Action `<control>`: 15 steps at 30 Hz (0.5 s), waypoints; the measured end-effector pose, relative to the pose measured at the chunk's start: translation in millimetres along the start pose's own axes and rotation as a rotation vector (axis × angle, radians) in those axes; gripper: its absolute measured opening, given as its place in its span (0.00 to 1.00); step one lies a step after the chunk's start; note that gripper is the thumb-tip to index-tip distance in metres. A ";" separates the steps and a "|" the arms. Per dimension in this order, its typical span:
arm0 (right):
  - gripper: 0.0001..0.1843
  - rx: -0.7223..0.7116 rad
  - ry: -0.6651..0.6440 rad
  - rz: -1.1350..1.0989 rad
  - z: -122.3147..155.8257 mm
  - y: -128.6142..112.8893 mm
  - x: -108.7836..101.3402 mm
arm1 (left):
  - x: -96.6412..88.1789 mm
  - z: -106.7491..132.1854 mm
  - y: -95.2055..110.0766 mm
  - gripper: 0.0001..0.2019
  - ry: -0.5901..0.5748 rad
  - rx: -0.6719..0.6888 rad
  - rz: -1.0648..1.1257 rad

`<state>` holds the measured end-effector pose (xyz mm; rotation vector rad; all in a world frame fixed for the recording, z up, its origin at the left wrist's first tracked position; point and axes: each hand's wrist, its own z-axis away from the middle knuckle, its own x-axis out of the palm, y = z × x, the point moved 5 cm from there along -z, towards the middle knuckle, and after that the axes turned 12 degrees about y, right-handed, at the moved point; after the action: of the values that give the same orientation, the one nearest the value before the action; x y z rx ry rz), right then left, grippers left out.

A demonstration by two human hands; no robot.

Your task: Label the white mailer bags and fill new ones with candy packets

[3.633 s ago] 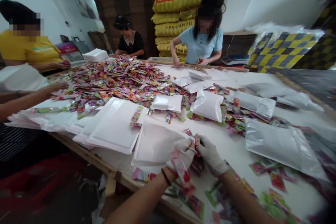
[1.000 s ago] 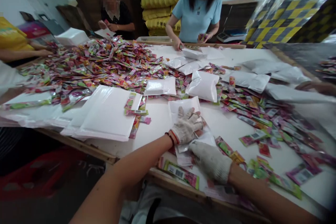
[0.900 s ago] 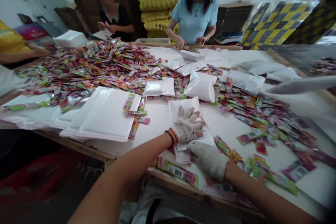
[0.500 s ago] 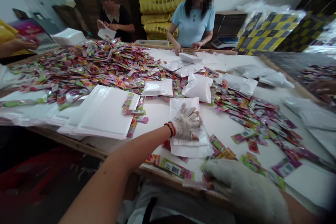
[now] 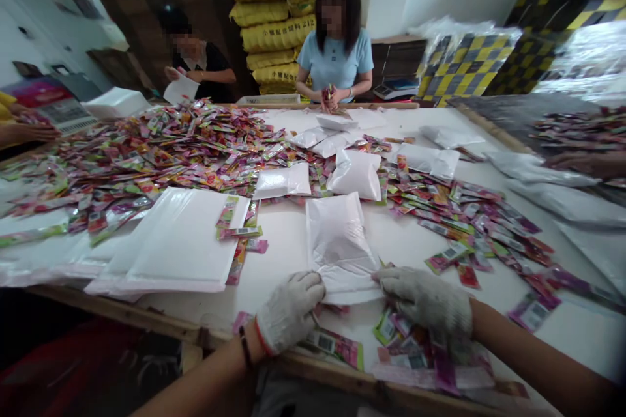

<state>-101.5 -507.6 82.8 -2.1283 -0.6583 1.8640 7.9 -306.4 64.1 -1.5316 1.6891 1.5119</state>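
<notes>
Both my hands wear white knit gloves. My left hand (image 5: 289, 309) is closed in a pinch on the near left corner of a filled white pouch (image 5: 338, 241) lying flat on the white table (image 5: 288, 234). My right hand (image 5: 425, 296) grips the pouch's near right corner with curled fingers. Loose colourful sachets (image 5: 405, 345) lie under and around my right wrist. One sachet with a barcode (image 5: 337, 345) lies at the table's near edge between my hands.
A stack of flat white pouches (image 5: 176, 244) lies to my left. A big heap of sachets (image 5: 147, 150) covers the far left. More filled pouches (image 5: 356, 174) sit beyond. Two people stand at the far side; another's hand (image 5: 24, 133) reaches in at left. Yellow sacks (image 5: 274, 13) are stacked behind.
My left hand has left the top of the pouch and come back to its near corner. My right hand returned to the other corner. The pouch now lies flat and smooth.
</notes>
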 end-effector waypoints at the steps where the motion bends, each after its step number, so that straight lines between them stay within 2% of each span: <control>1: 0.12 0.045 -0.007 -0.026 -2.3 4.6 -1.8 | -1.3 1.8 -5.0 0.05 0.015 -0.060 0.056; 4: 0.14 0.218 0.003 -0.039 -14.5 21.8 -5.7 | -3.8 -2.8 -19.4 0.10 0.028 -0.282 0.236; 7: 0.15 0.376 0.090 0.015 -30.9 37.8 -3.8 | -6.6 -16.6 -32.9 0.10 0.064 -0.450 0.284; 9: 0.12 0.497 0.143 0.061 -40.9 47.3 2.4 | -5.6 -27.4 -42.8 0.09 0.073 -0.539 0.227; 13: 0.09 0.715 0.216 0.179 -55.8 61.5 13.6 | 3.8 -44.3 -60.9 0.11 -0.001 -0.705 0.048; 15: 0.12 0.807 0.239 0.154 -60.1 65.2 15.1 | 3.9 -48.1 -66.2 0.09 0.012 -0.758 -0.034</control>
<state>-29.8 -550.3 49.3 -1.8119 0.2892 1.5188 81.8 -337.9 48.1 -1.8889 1.1178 2.2770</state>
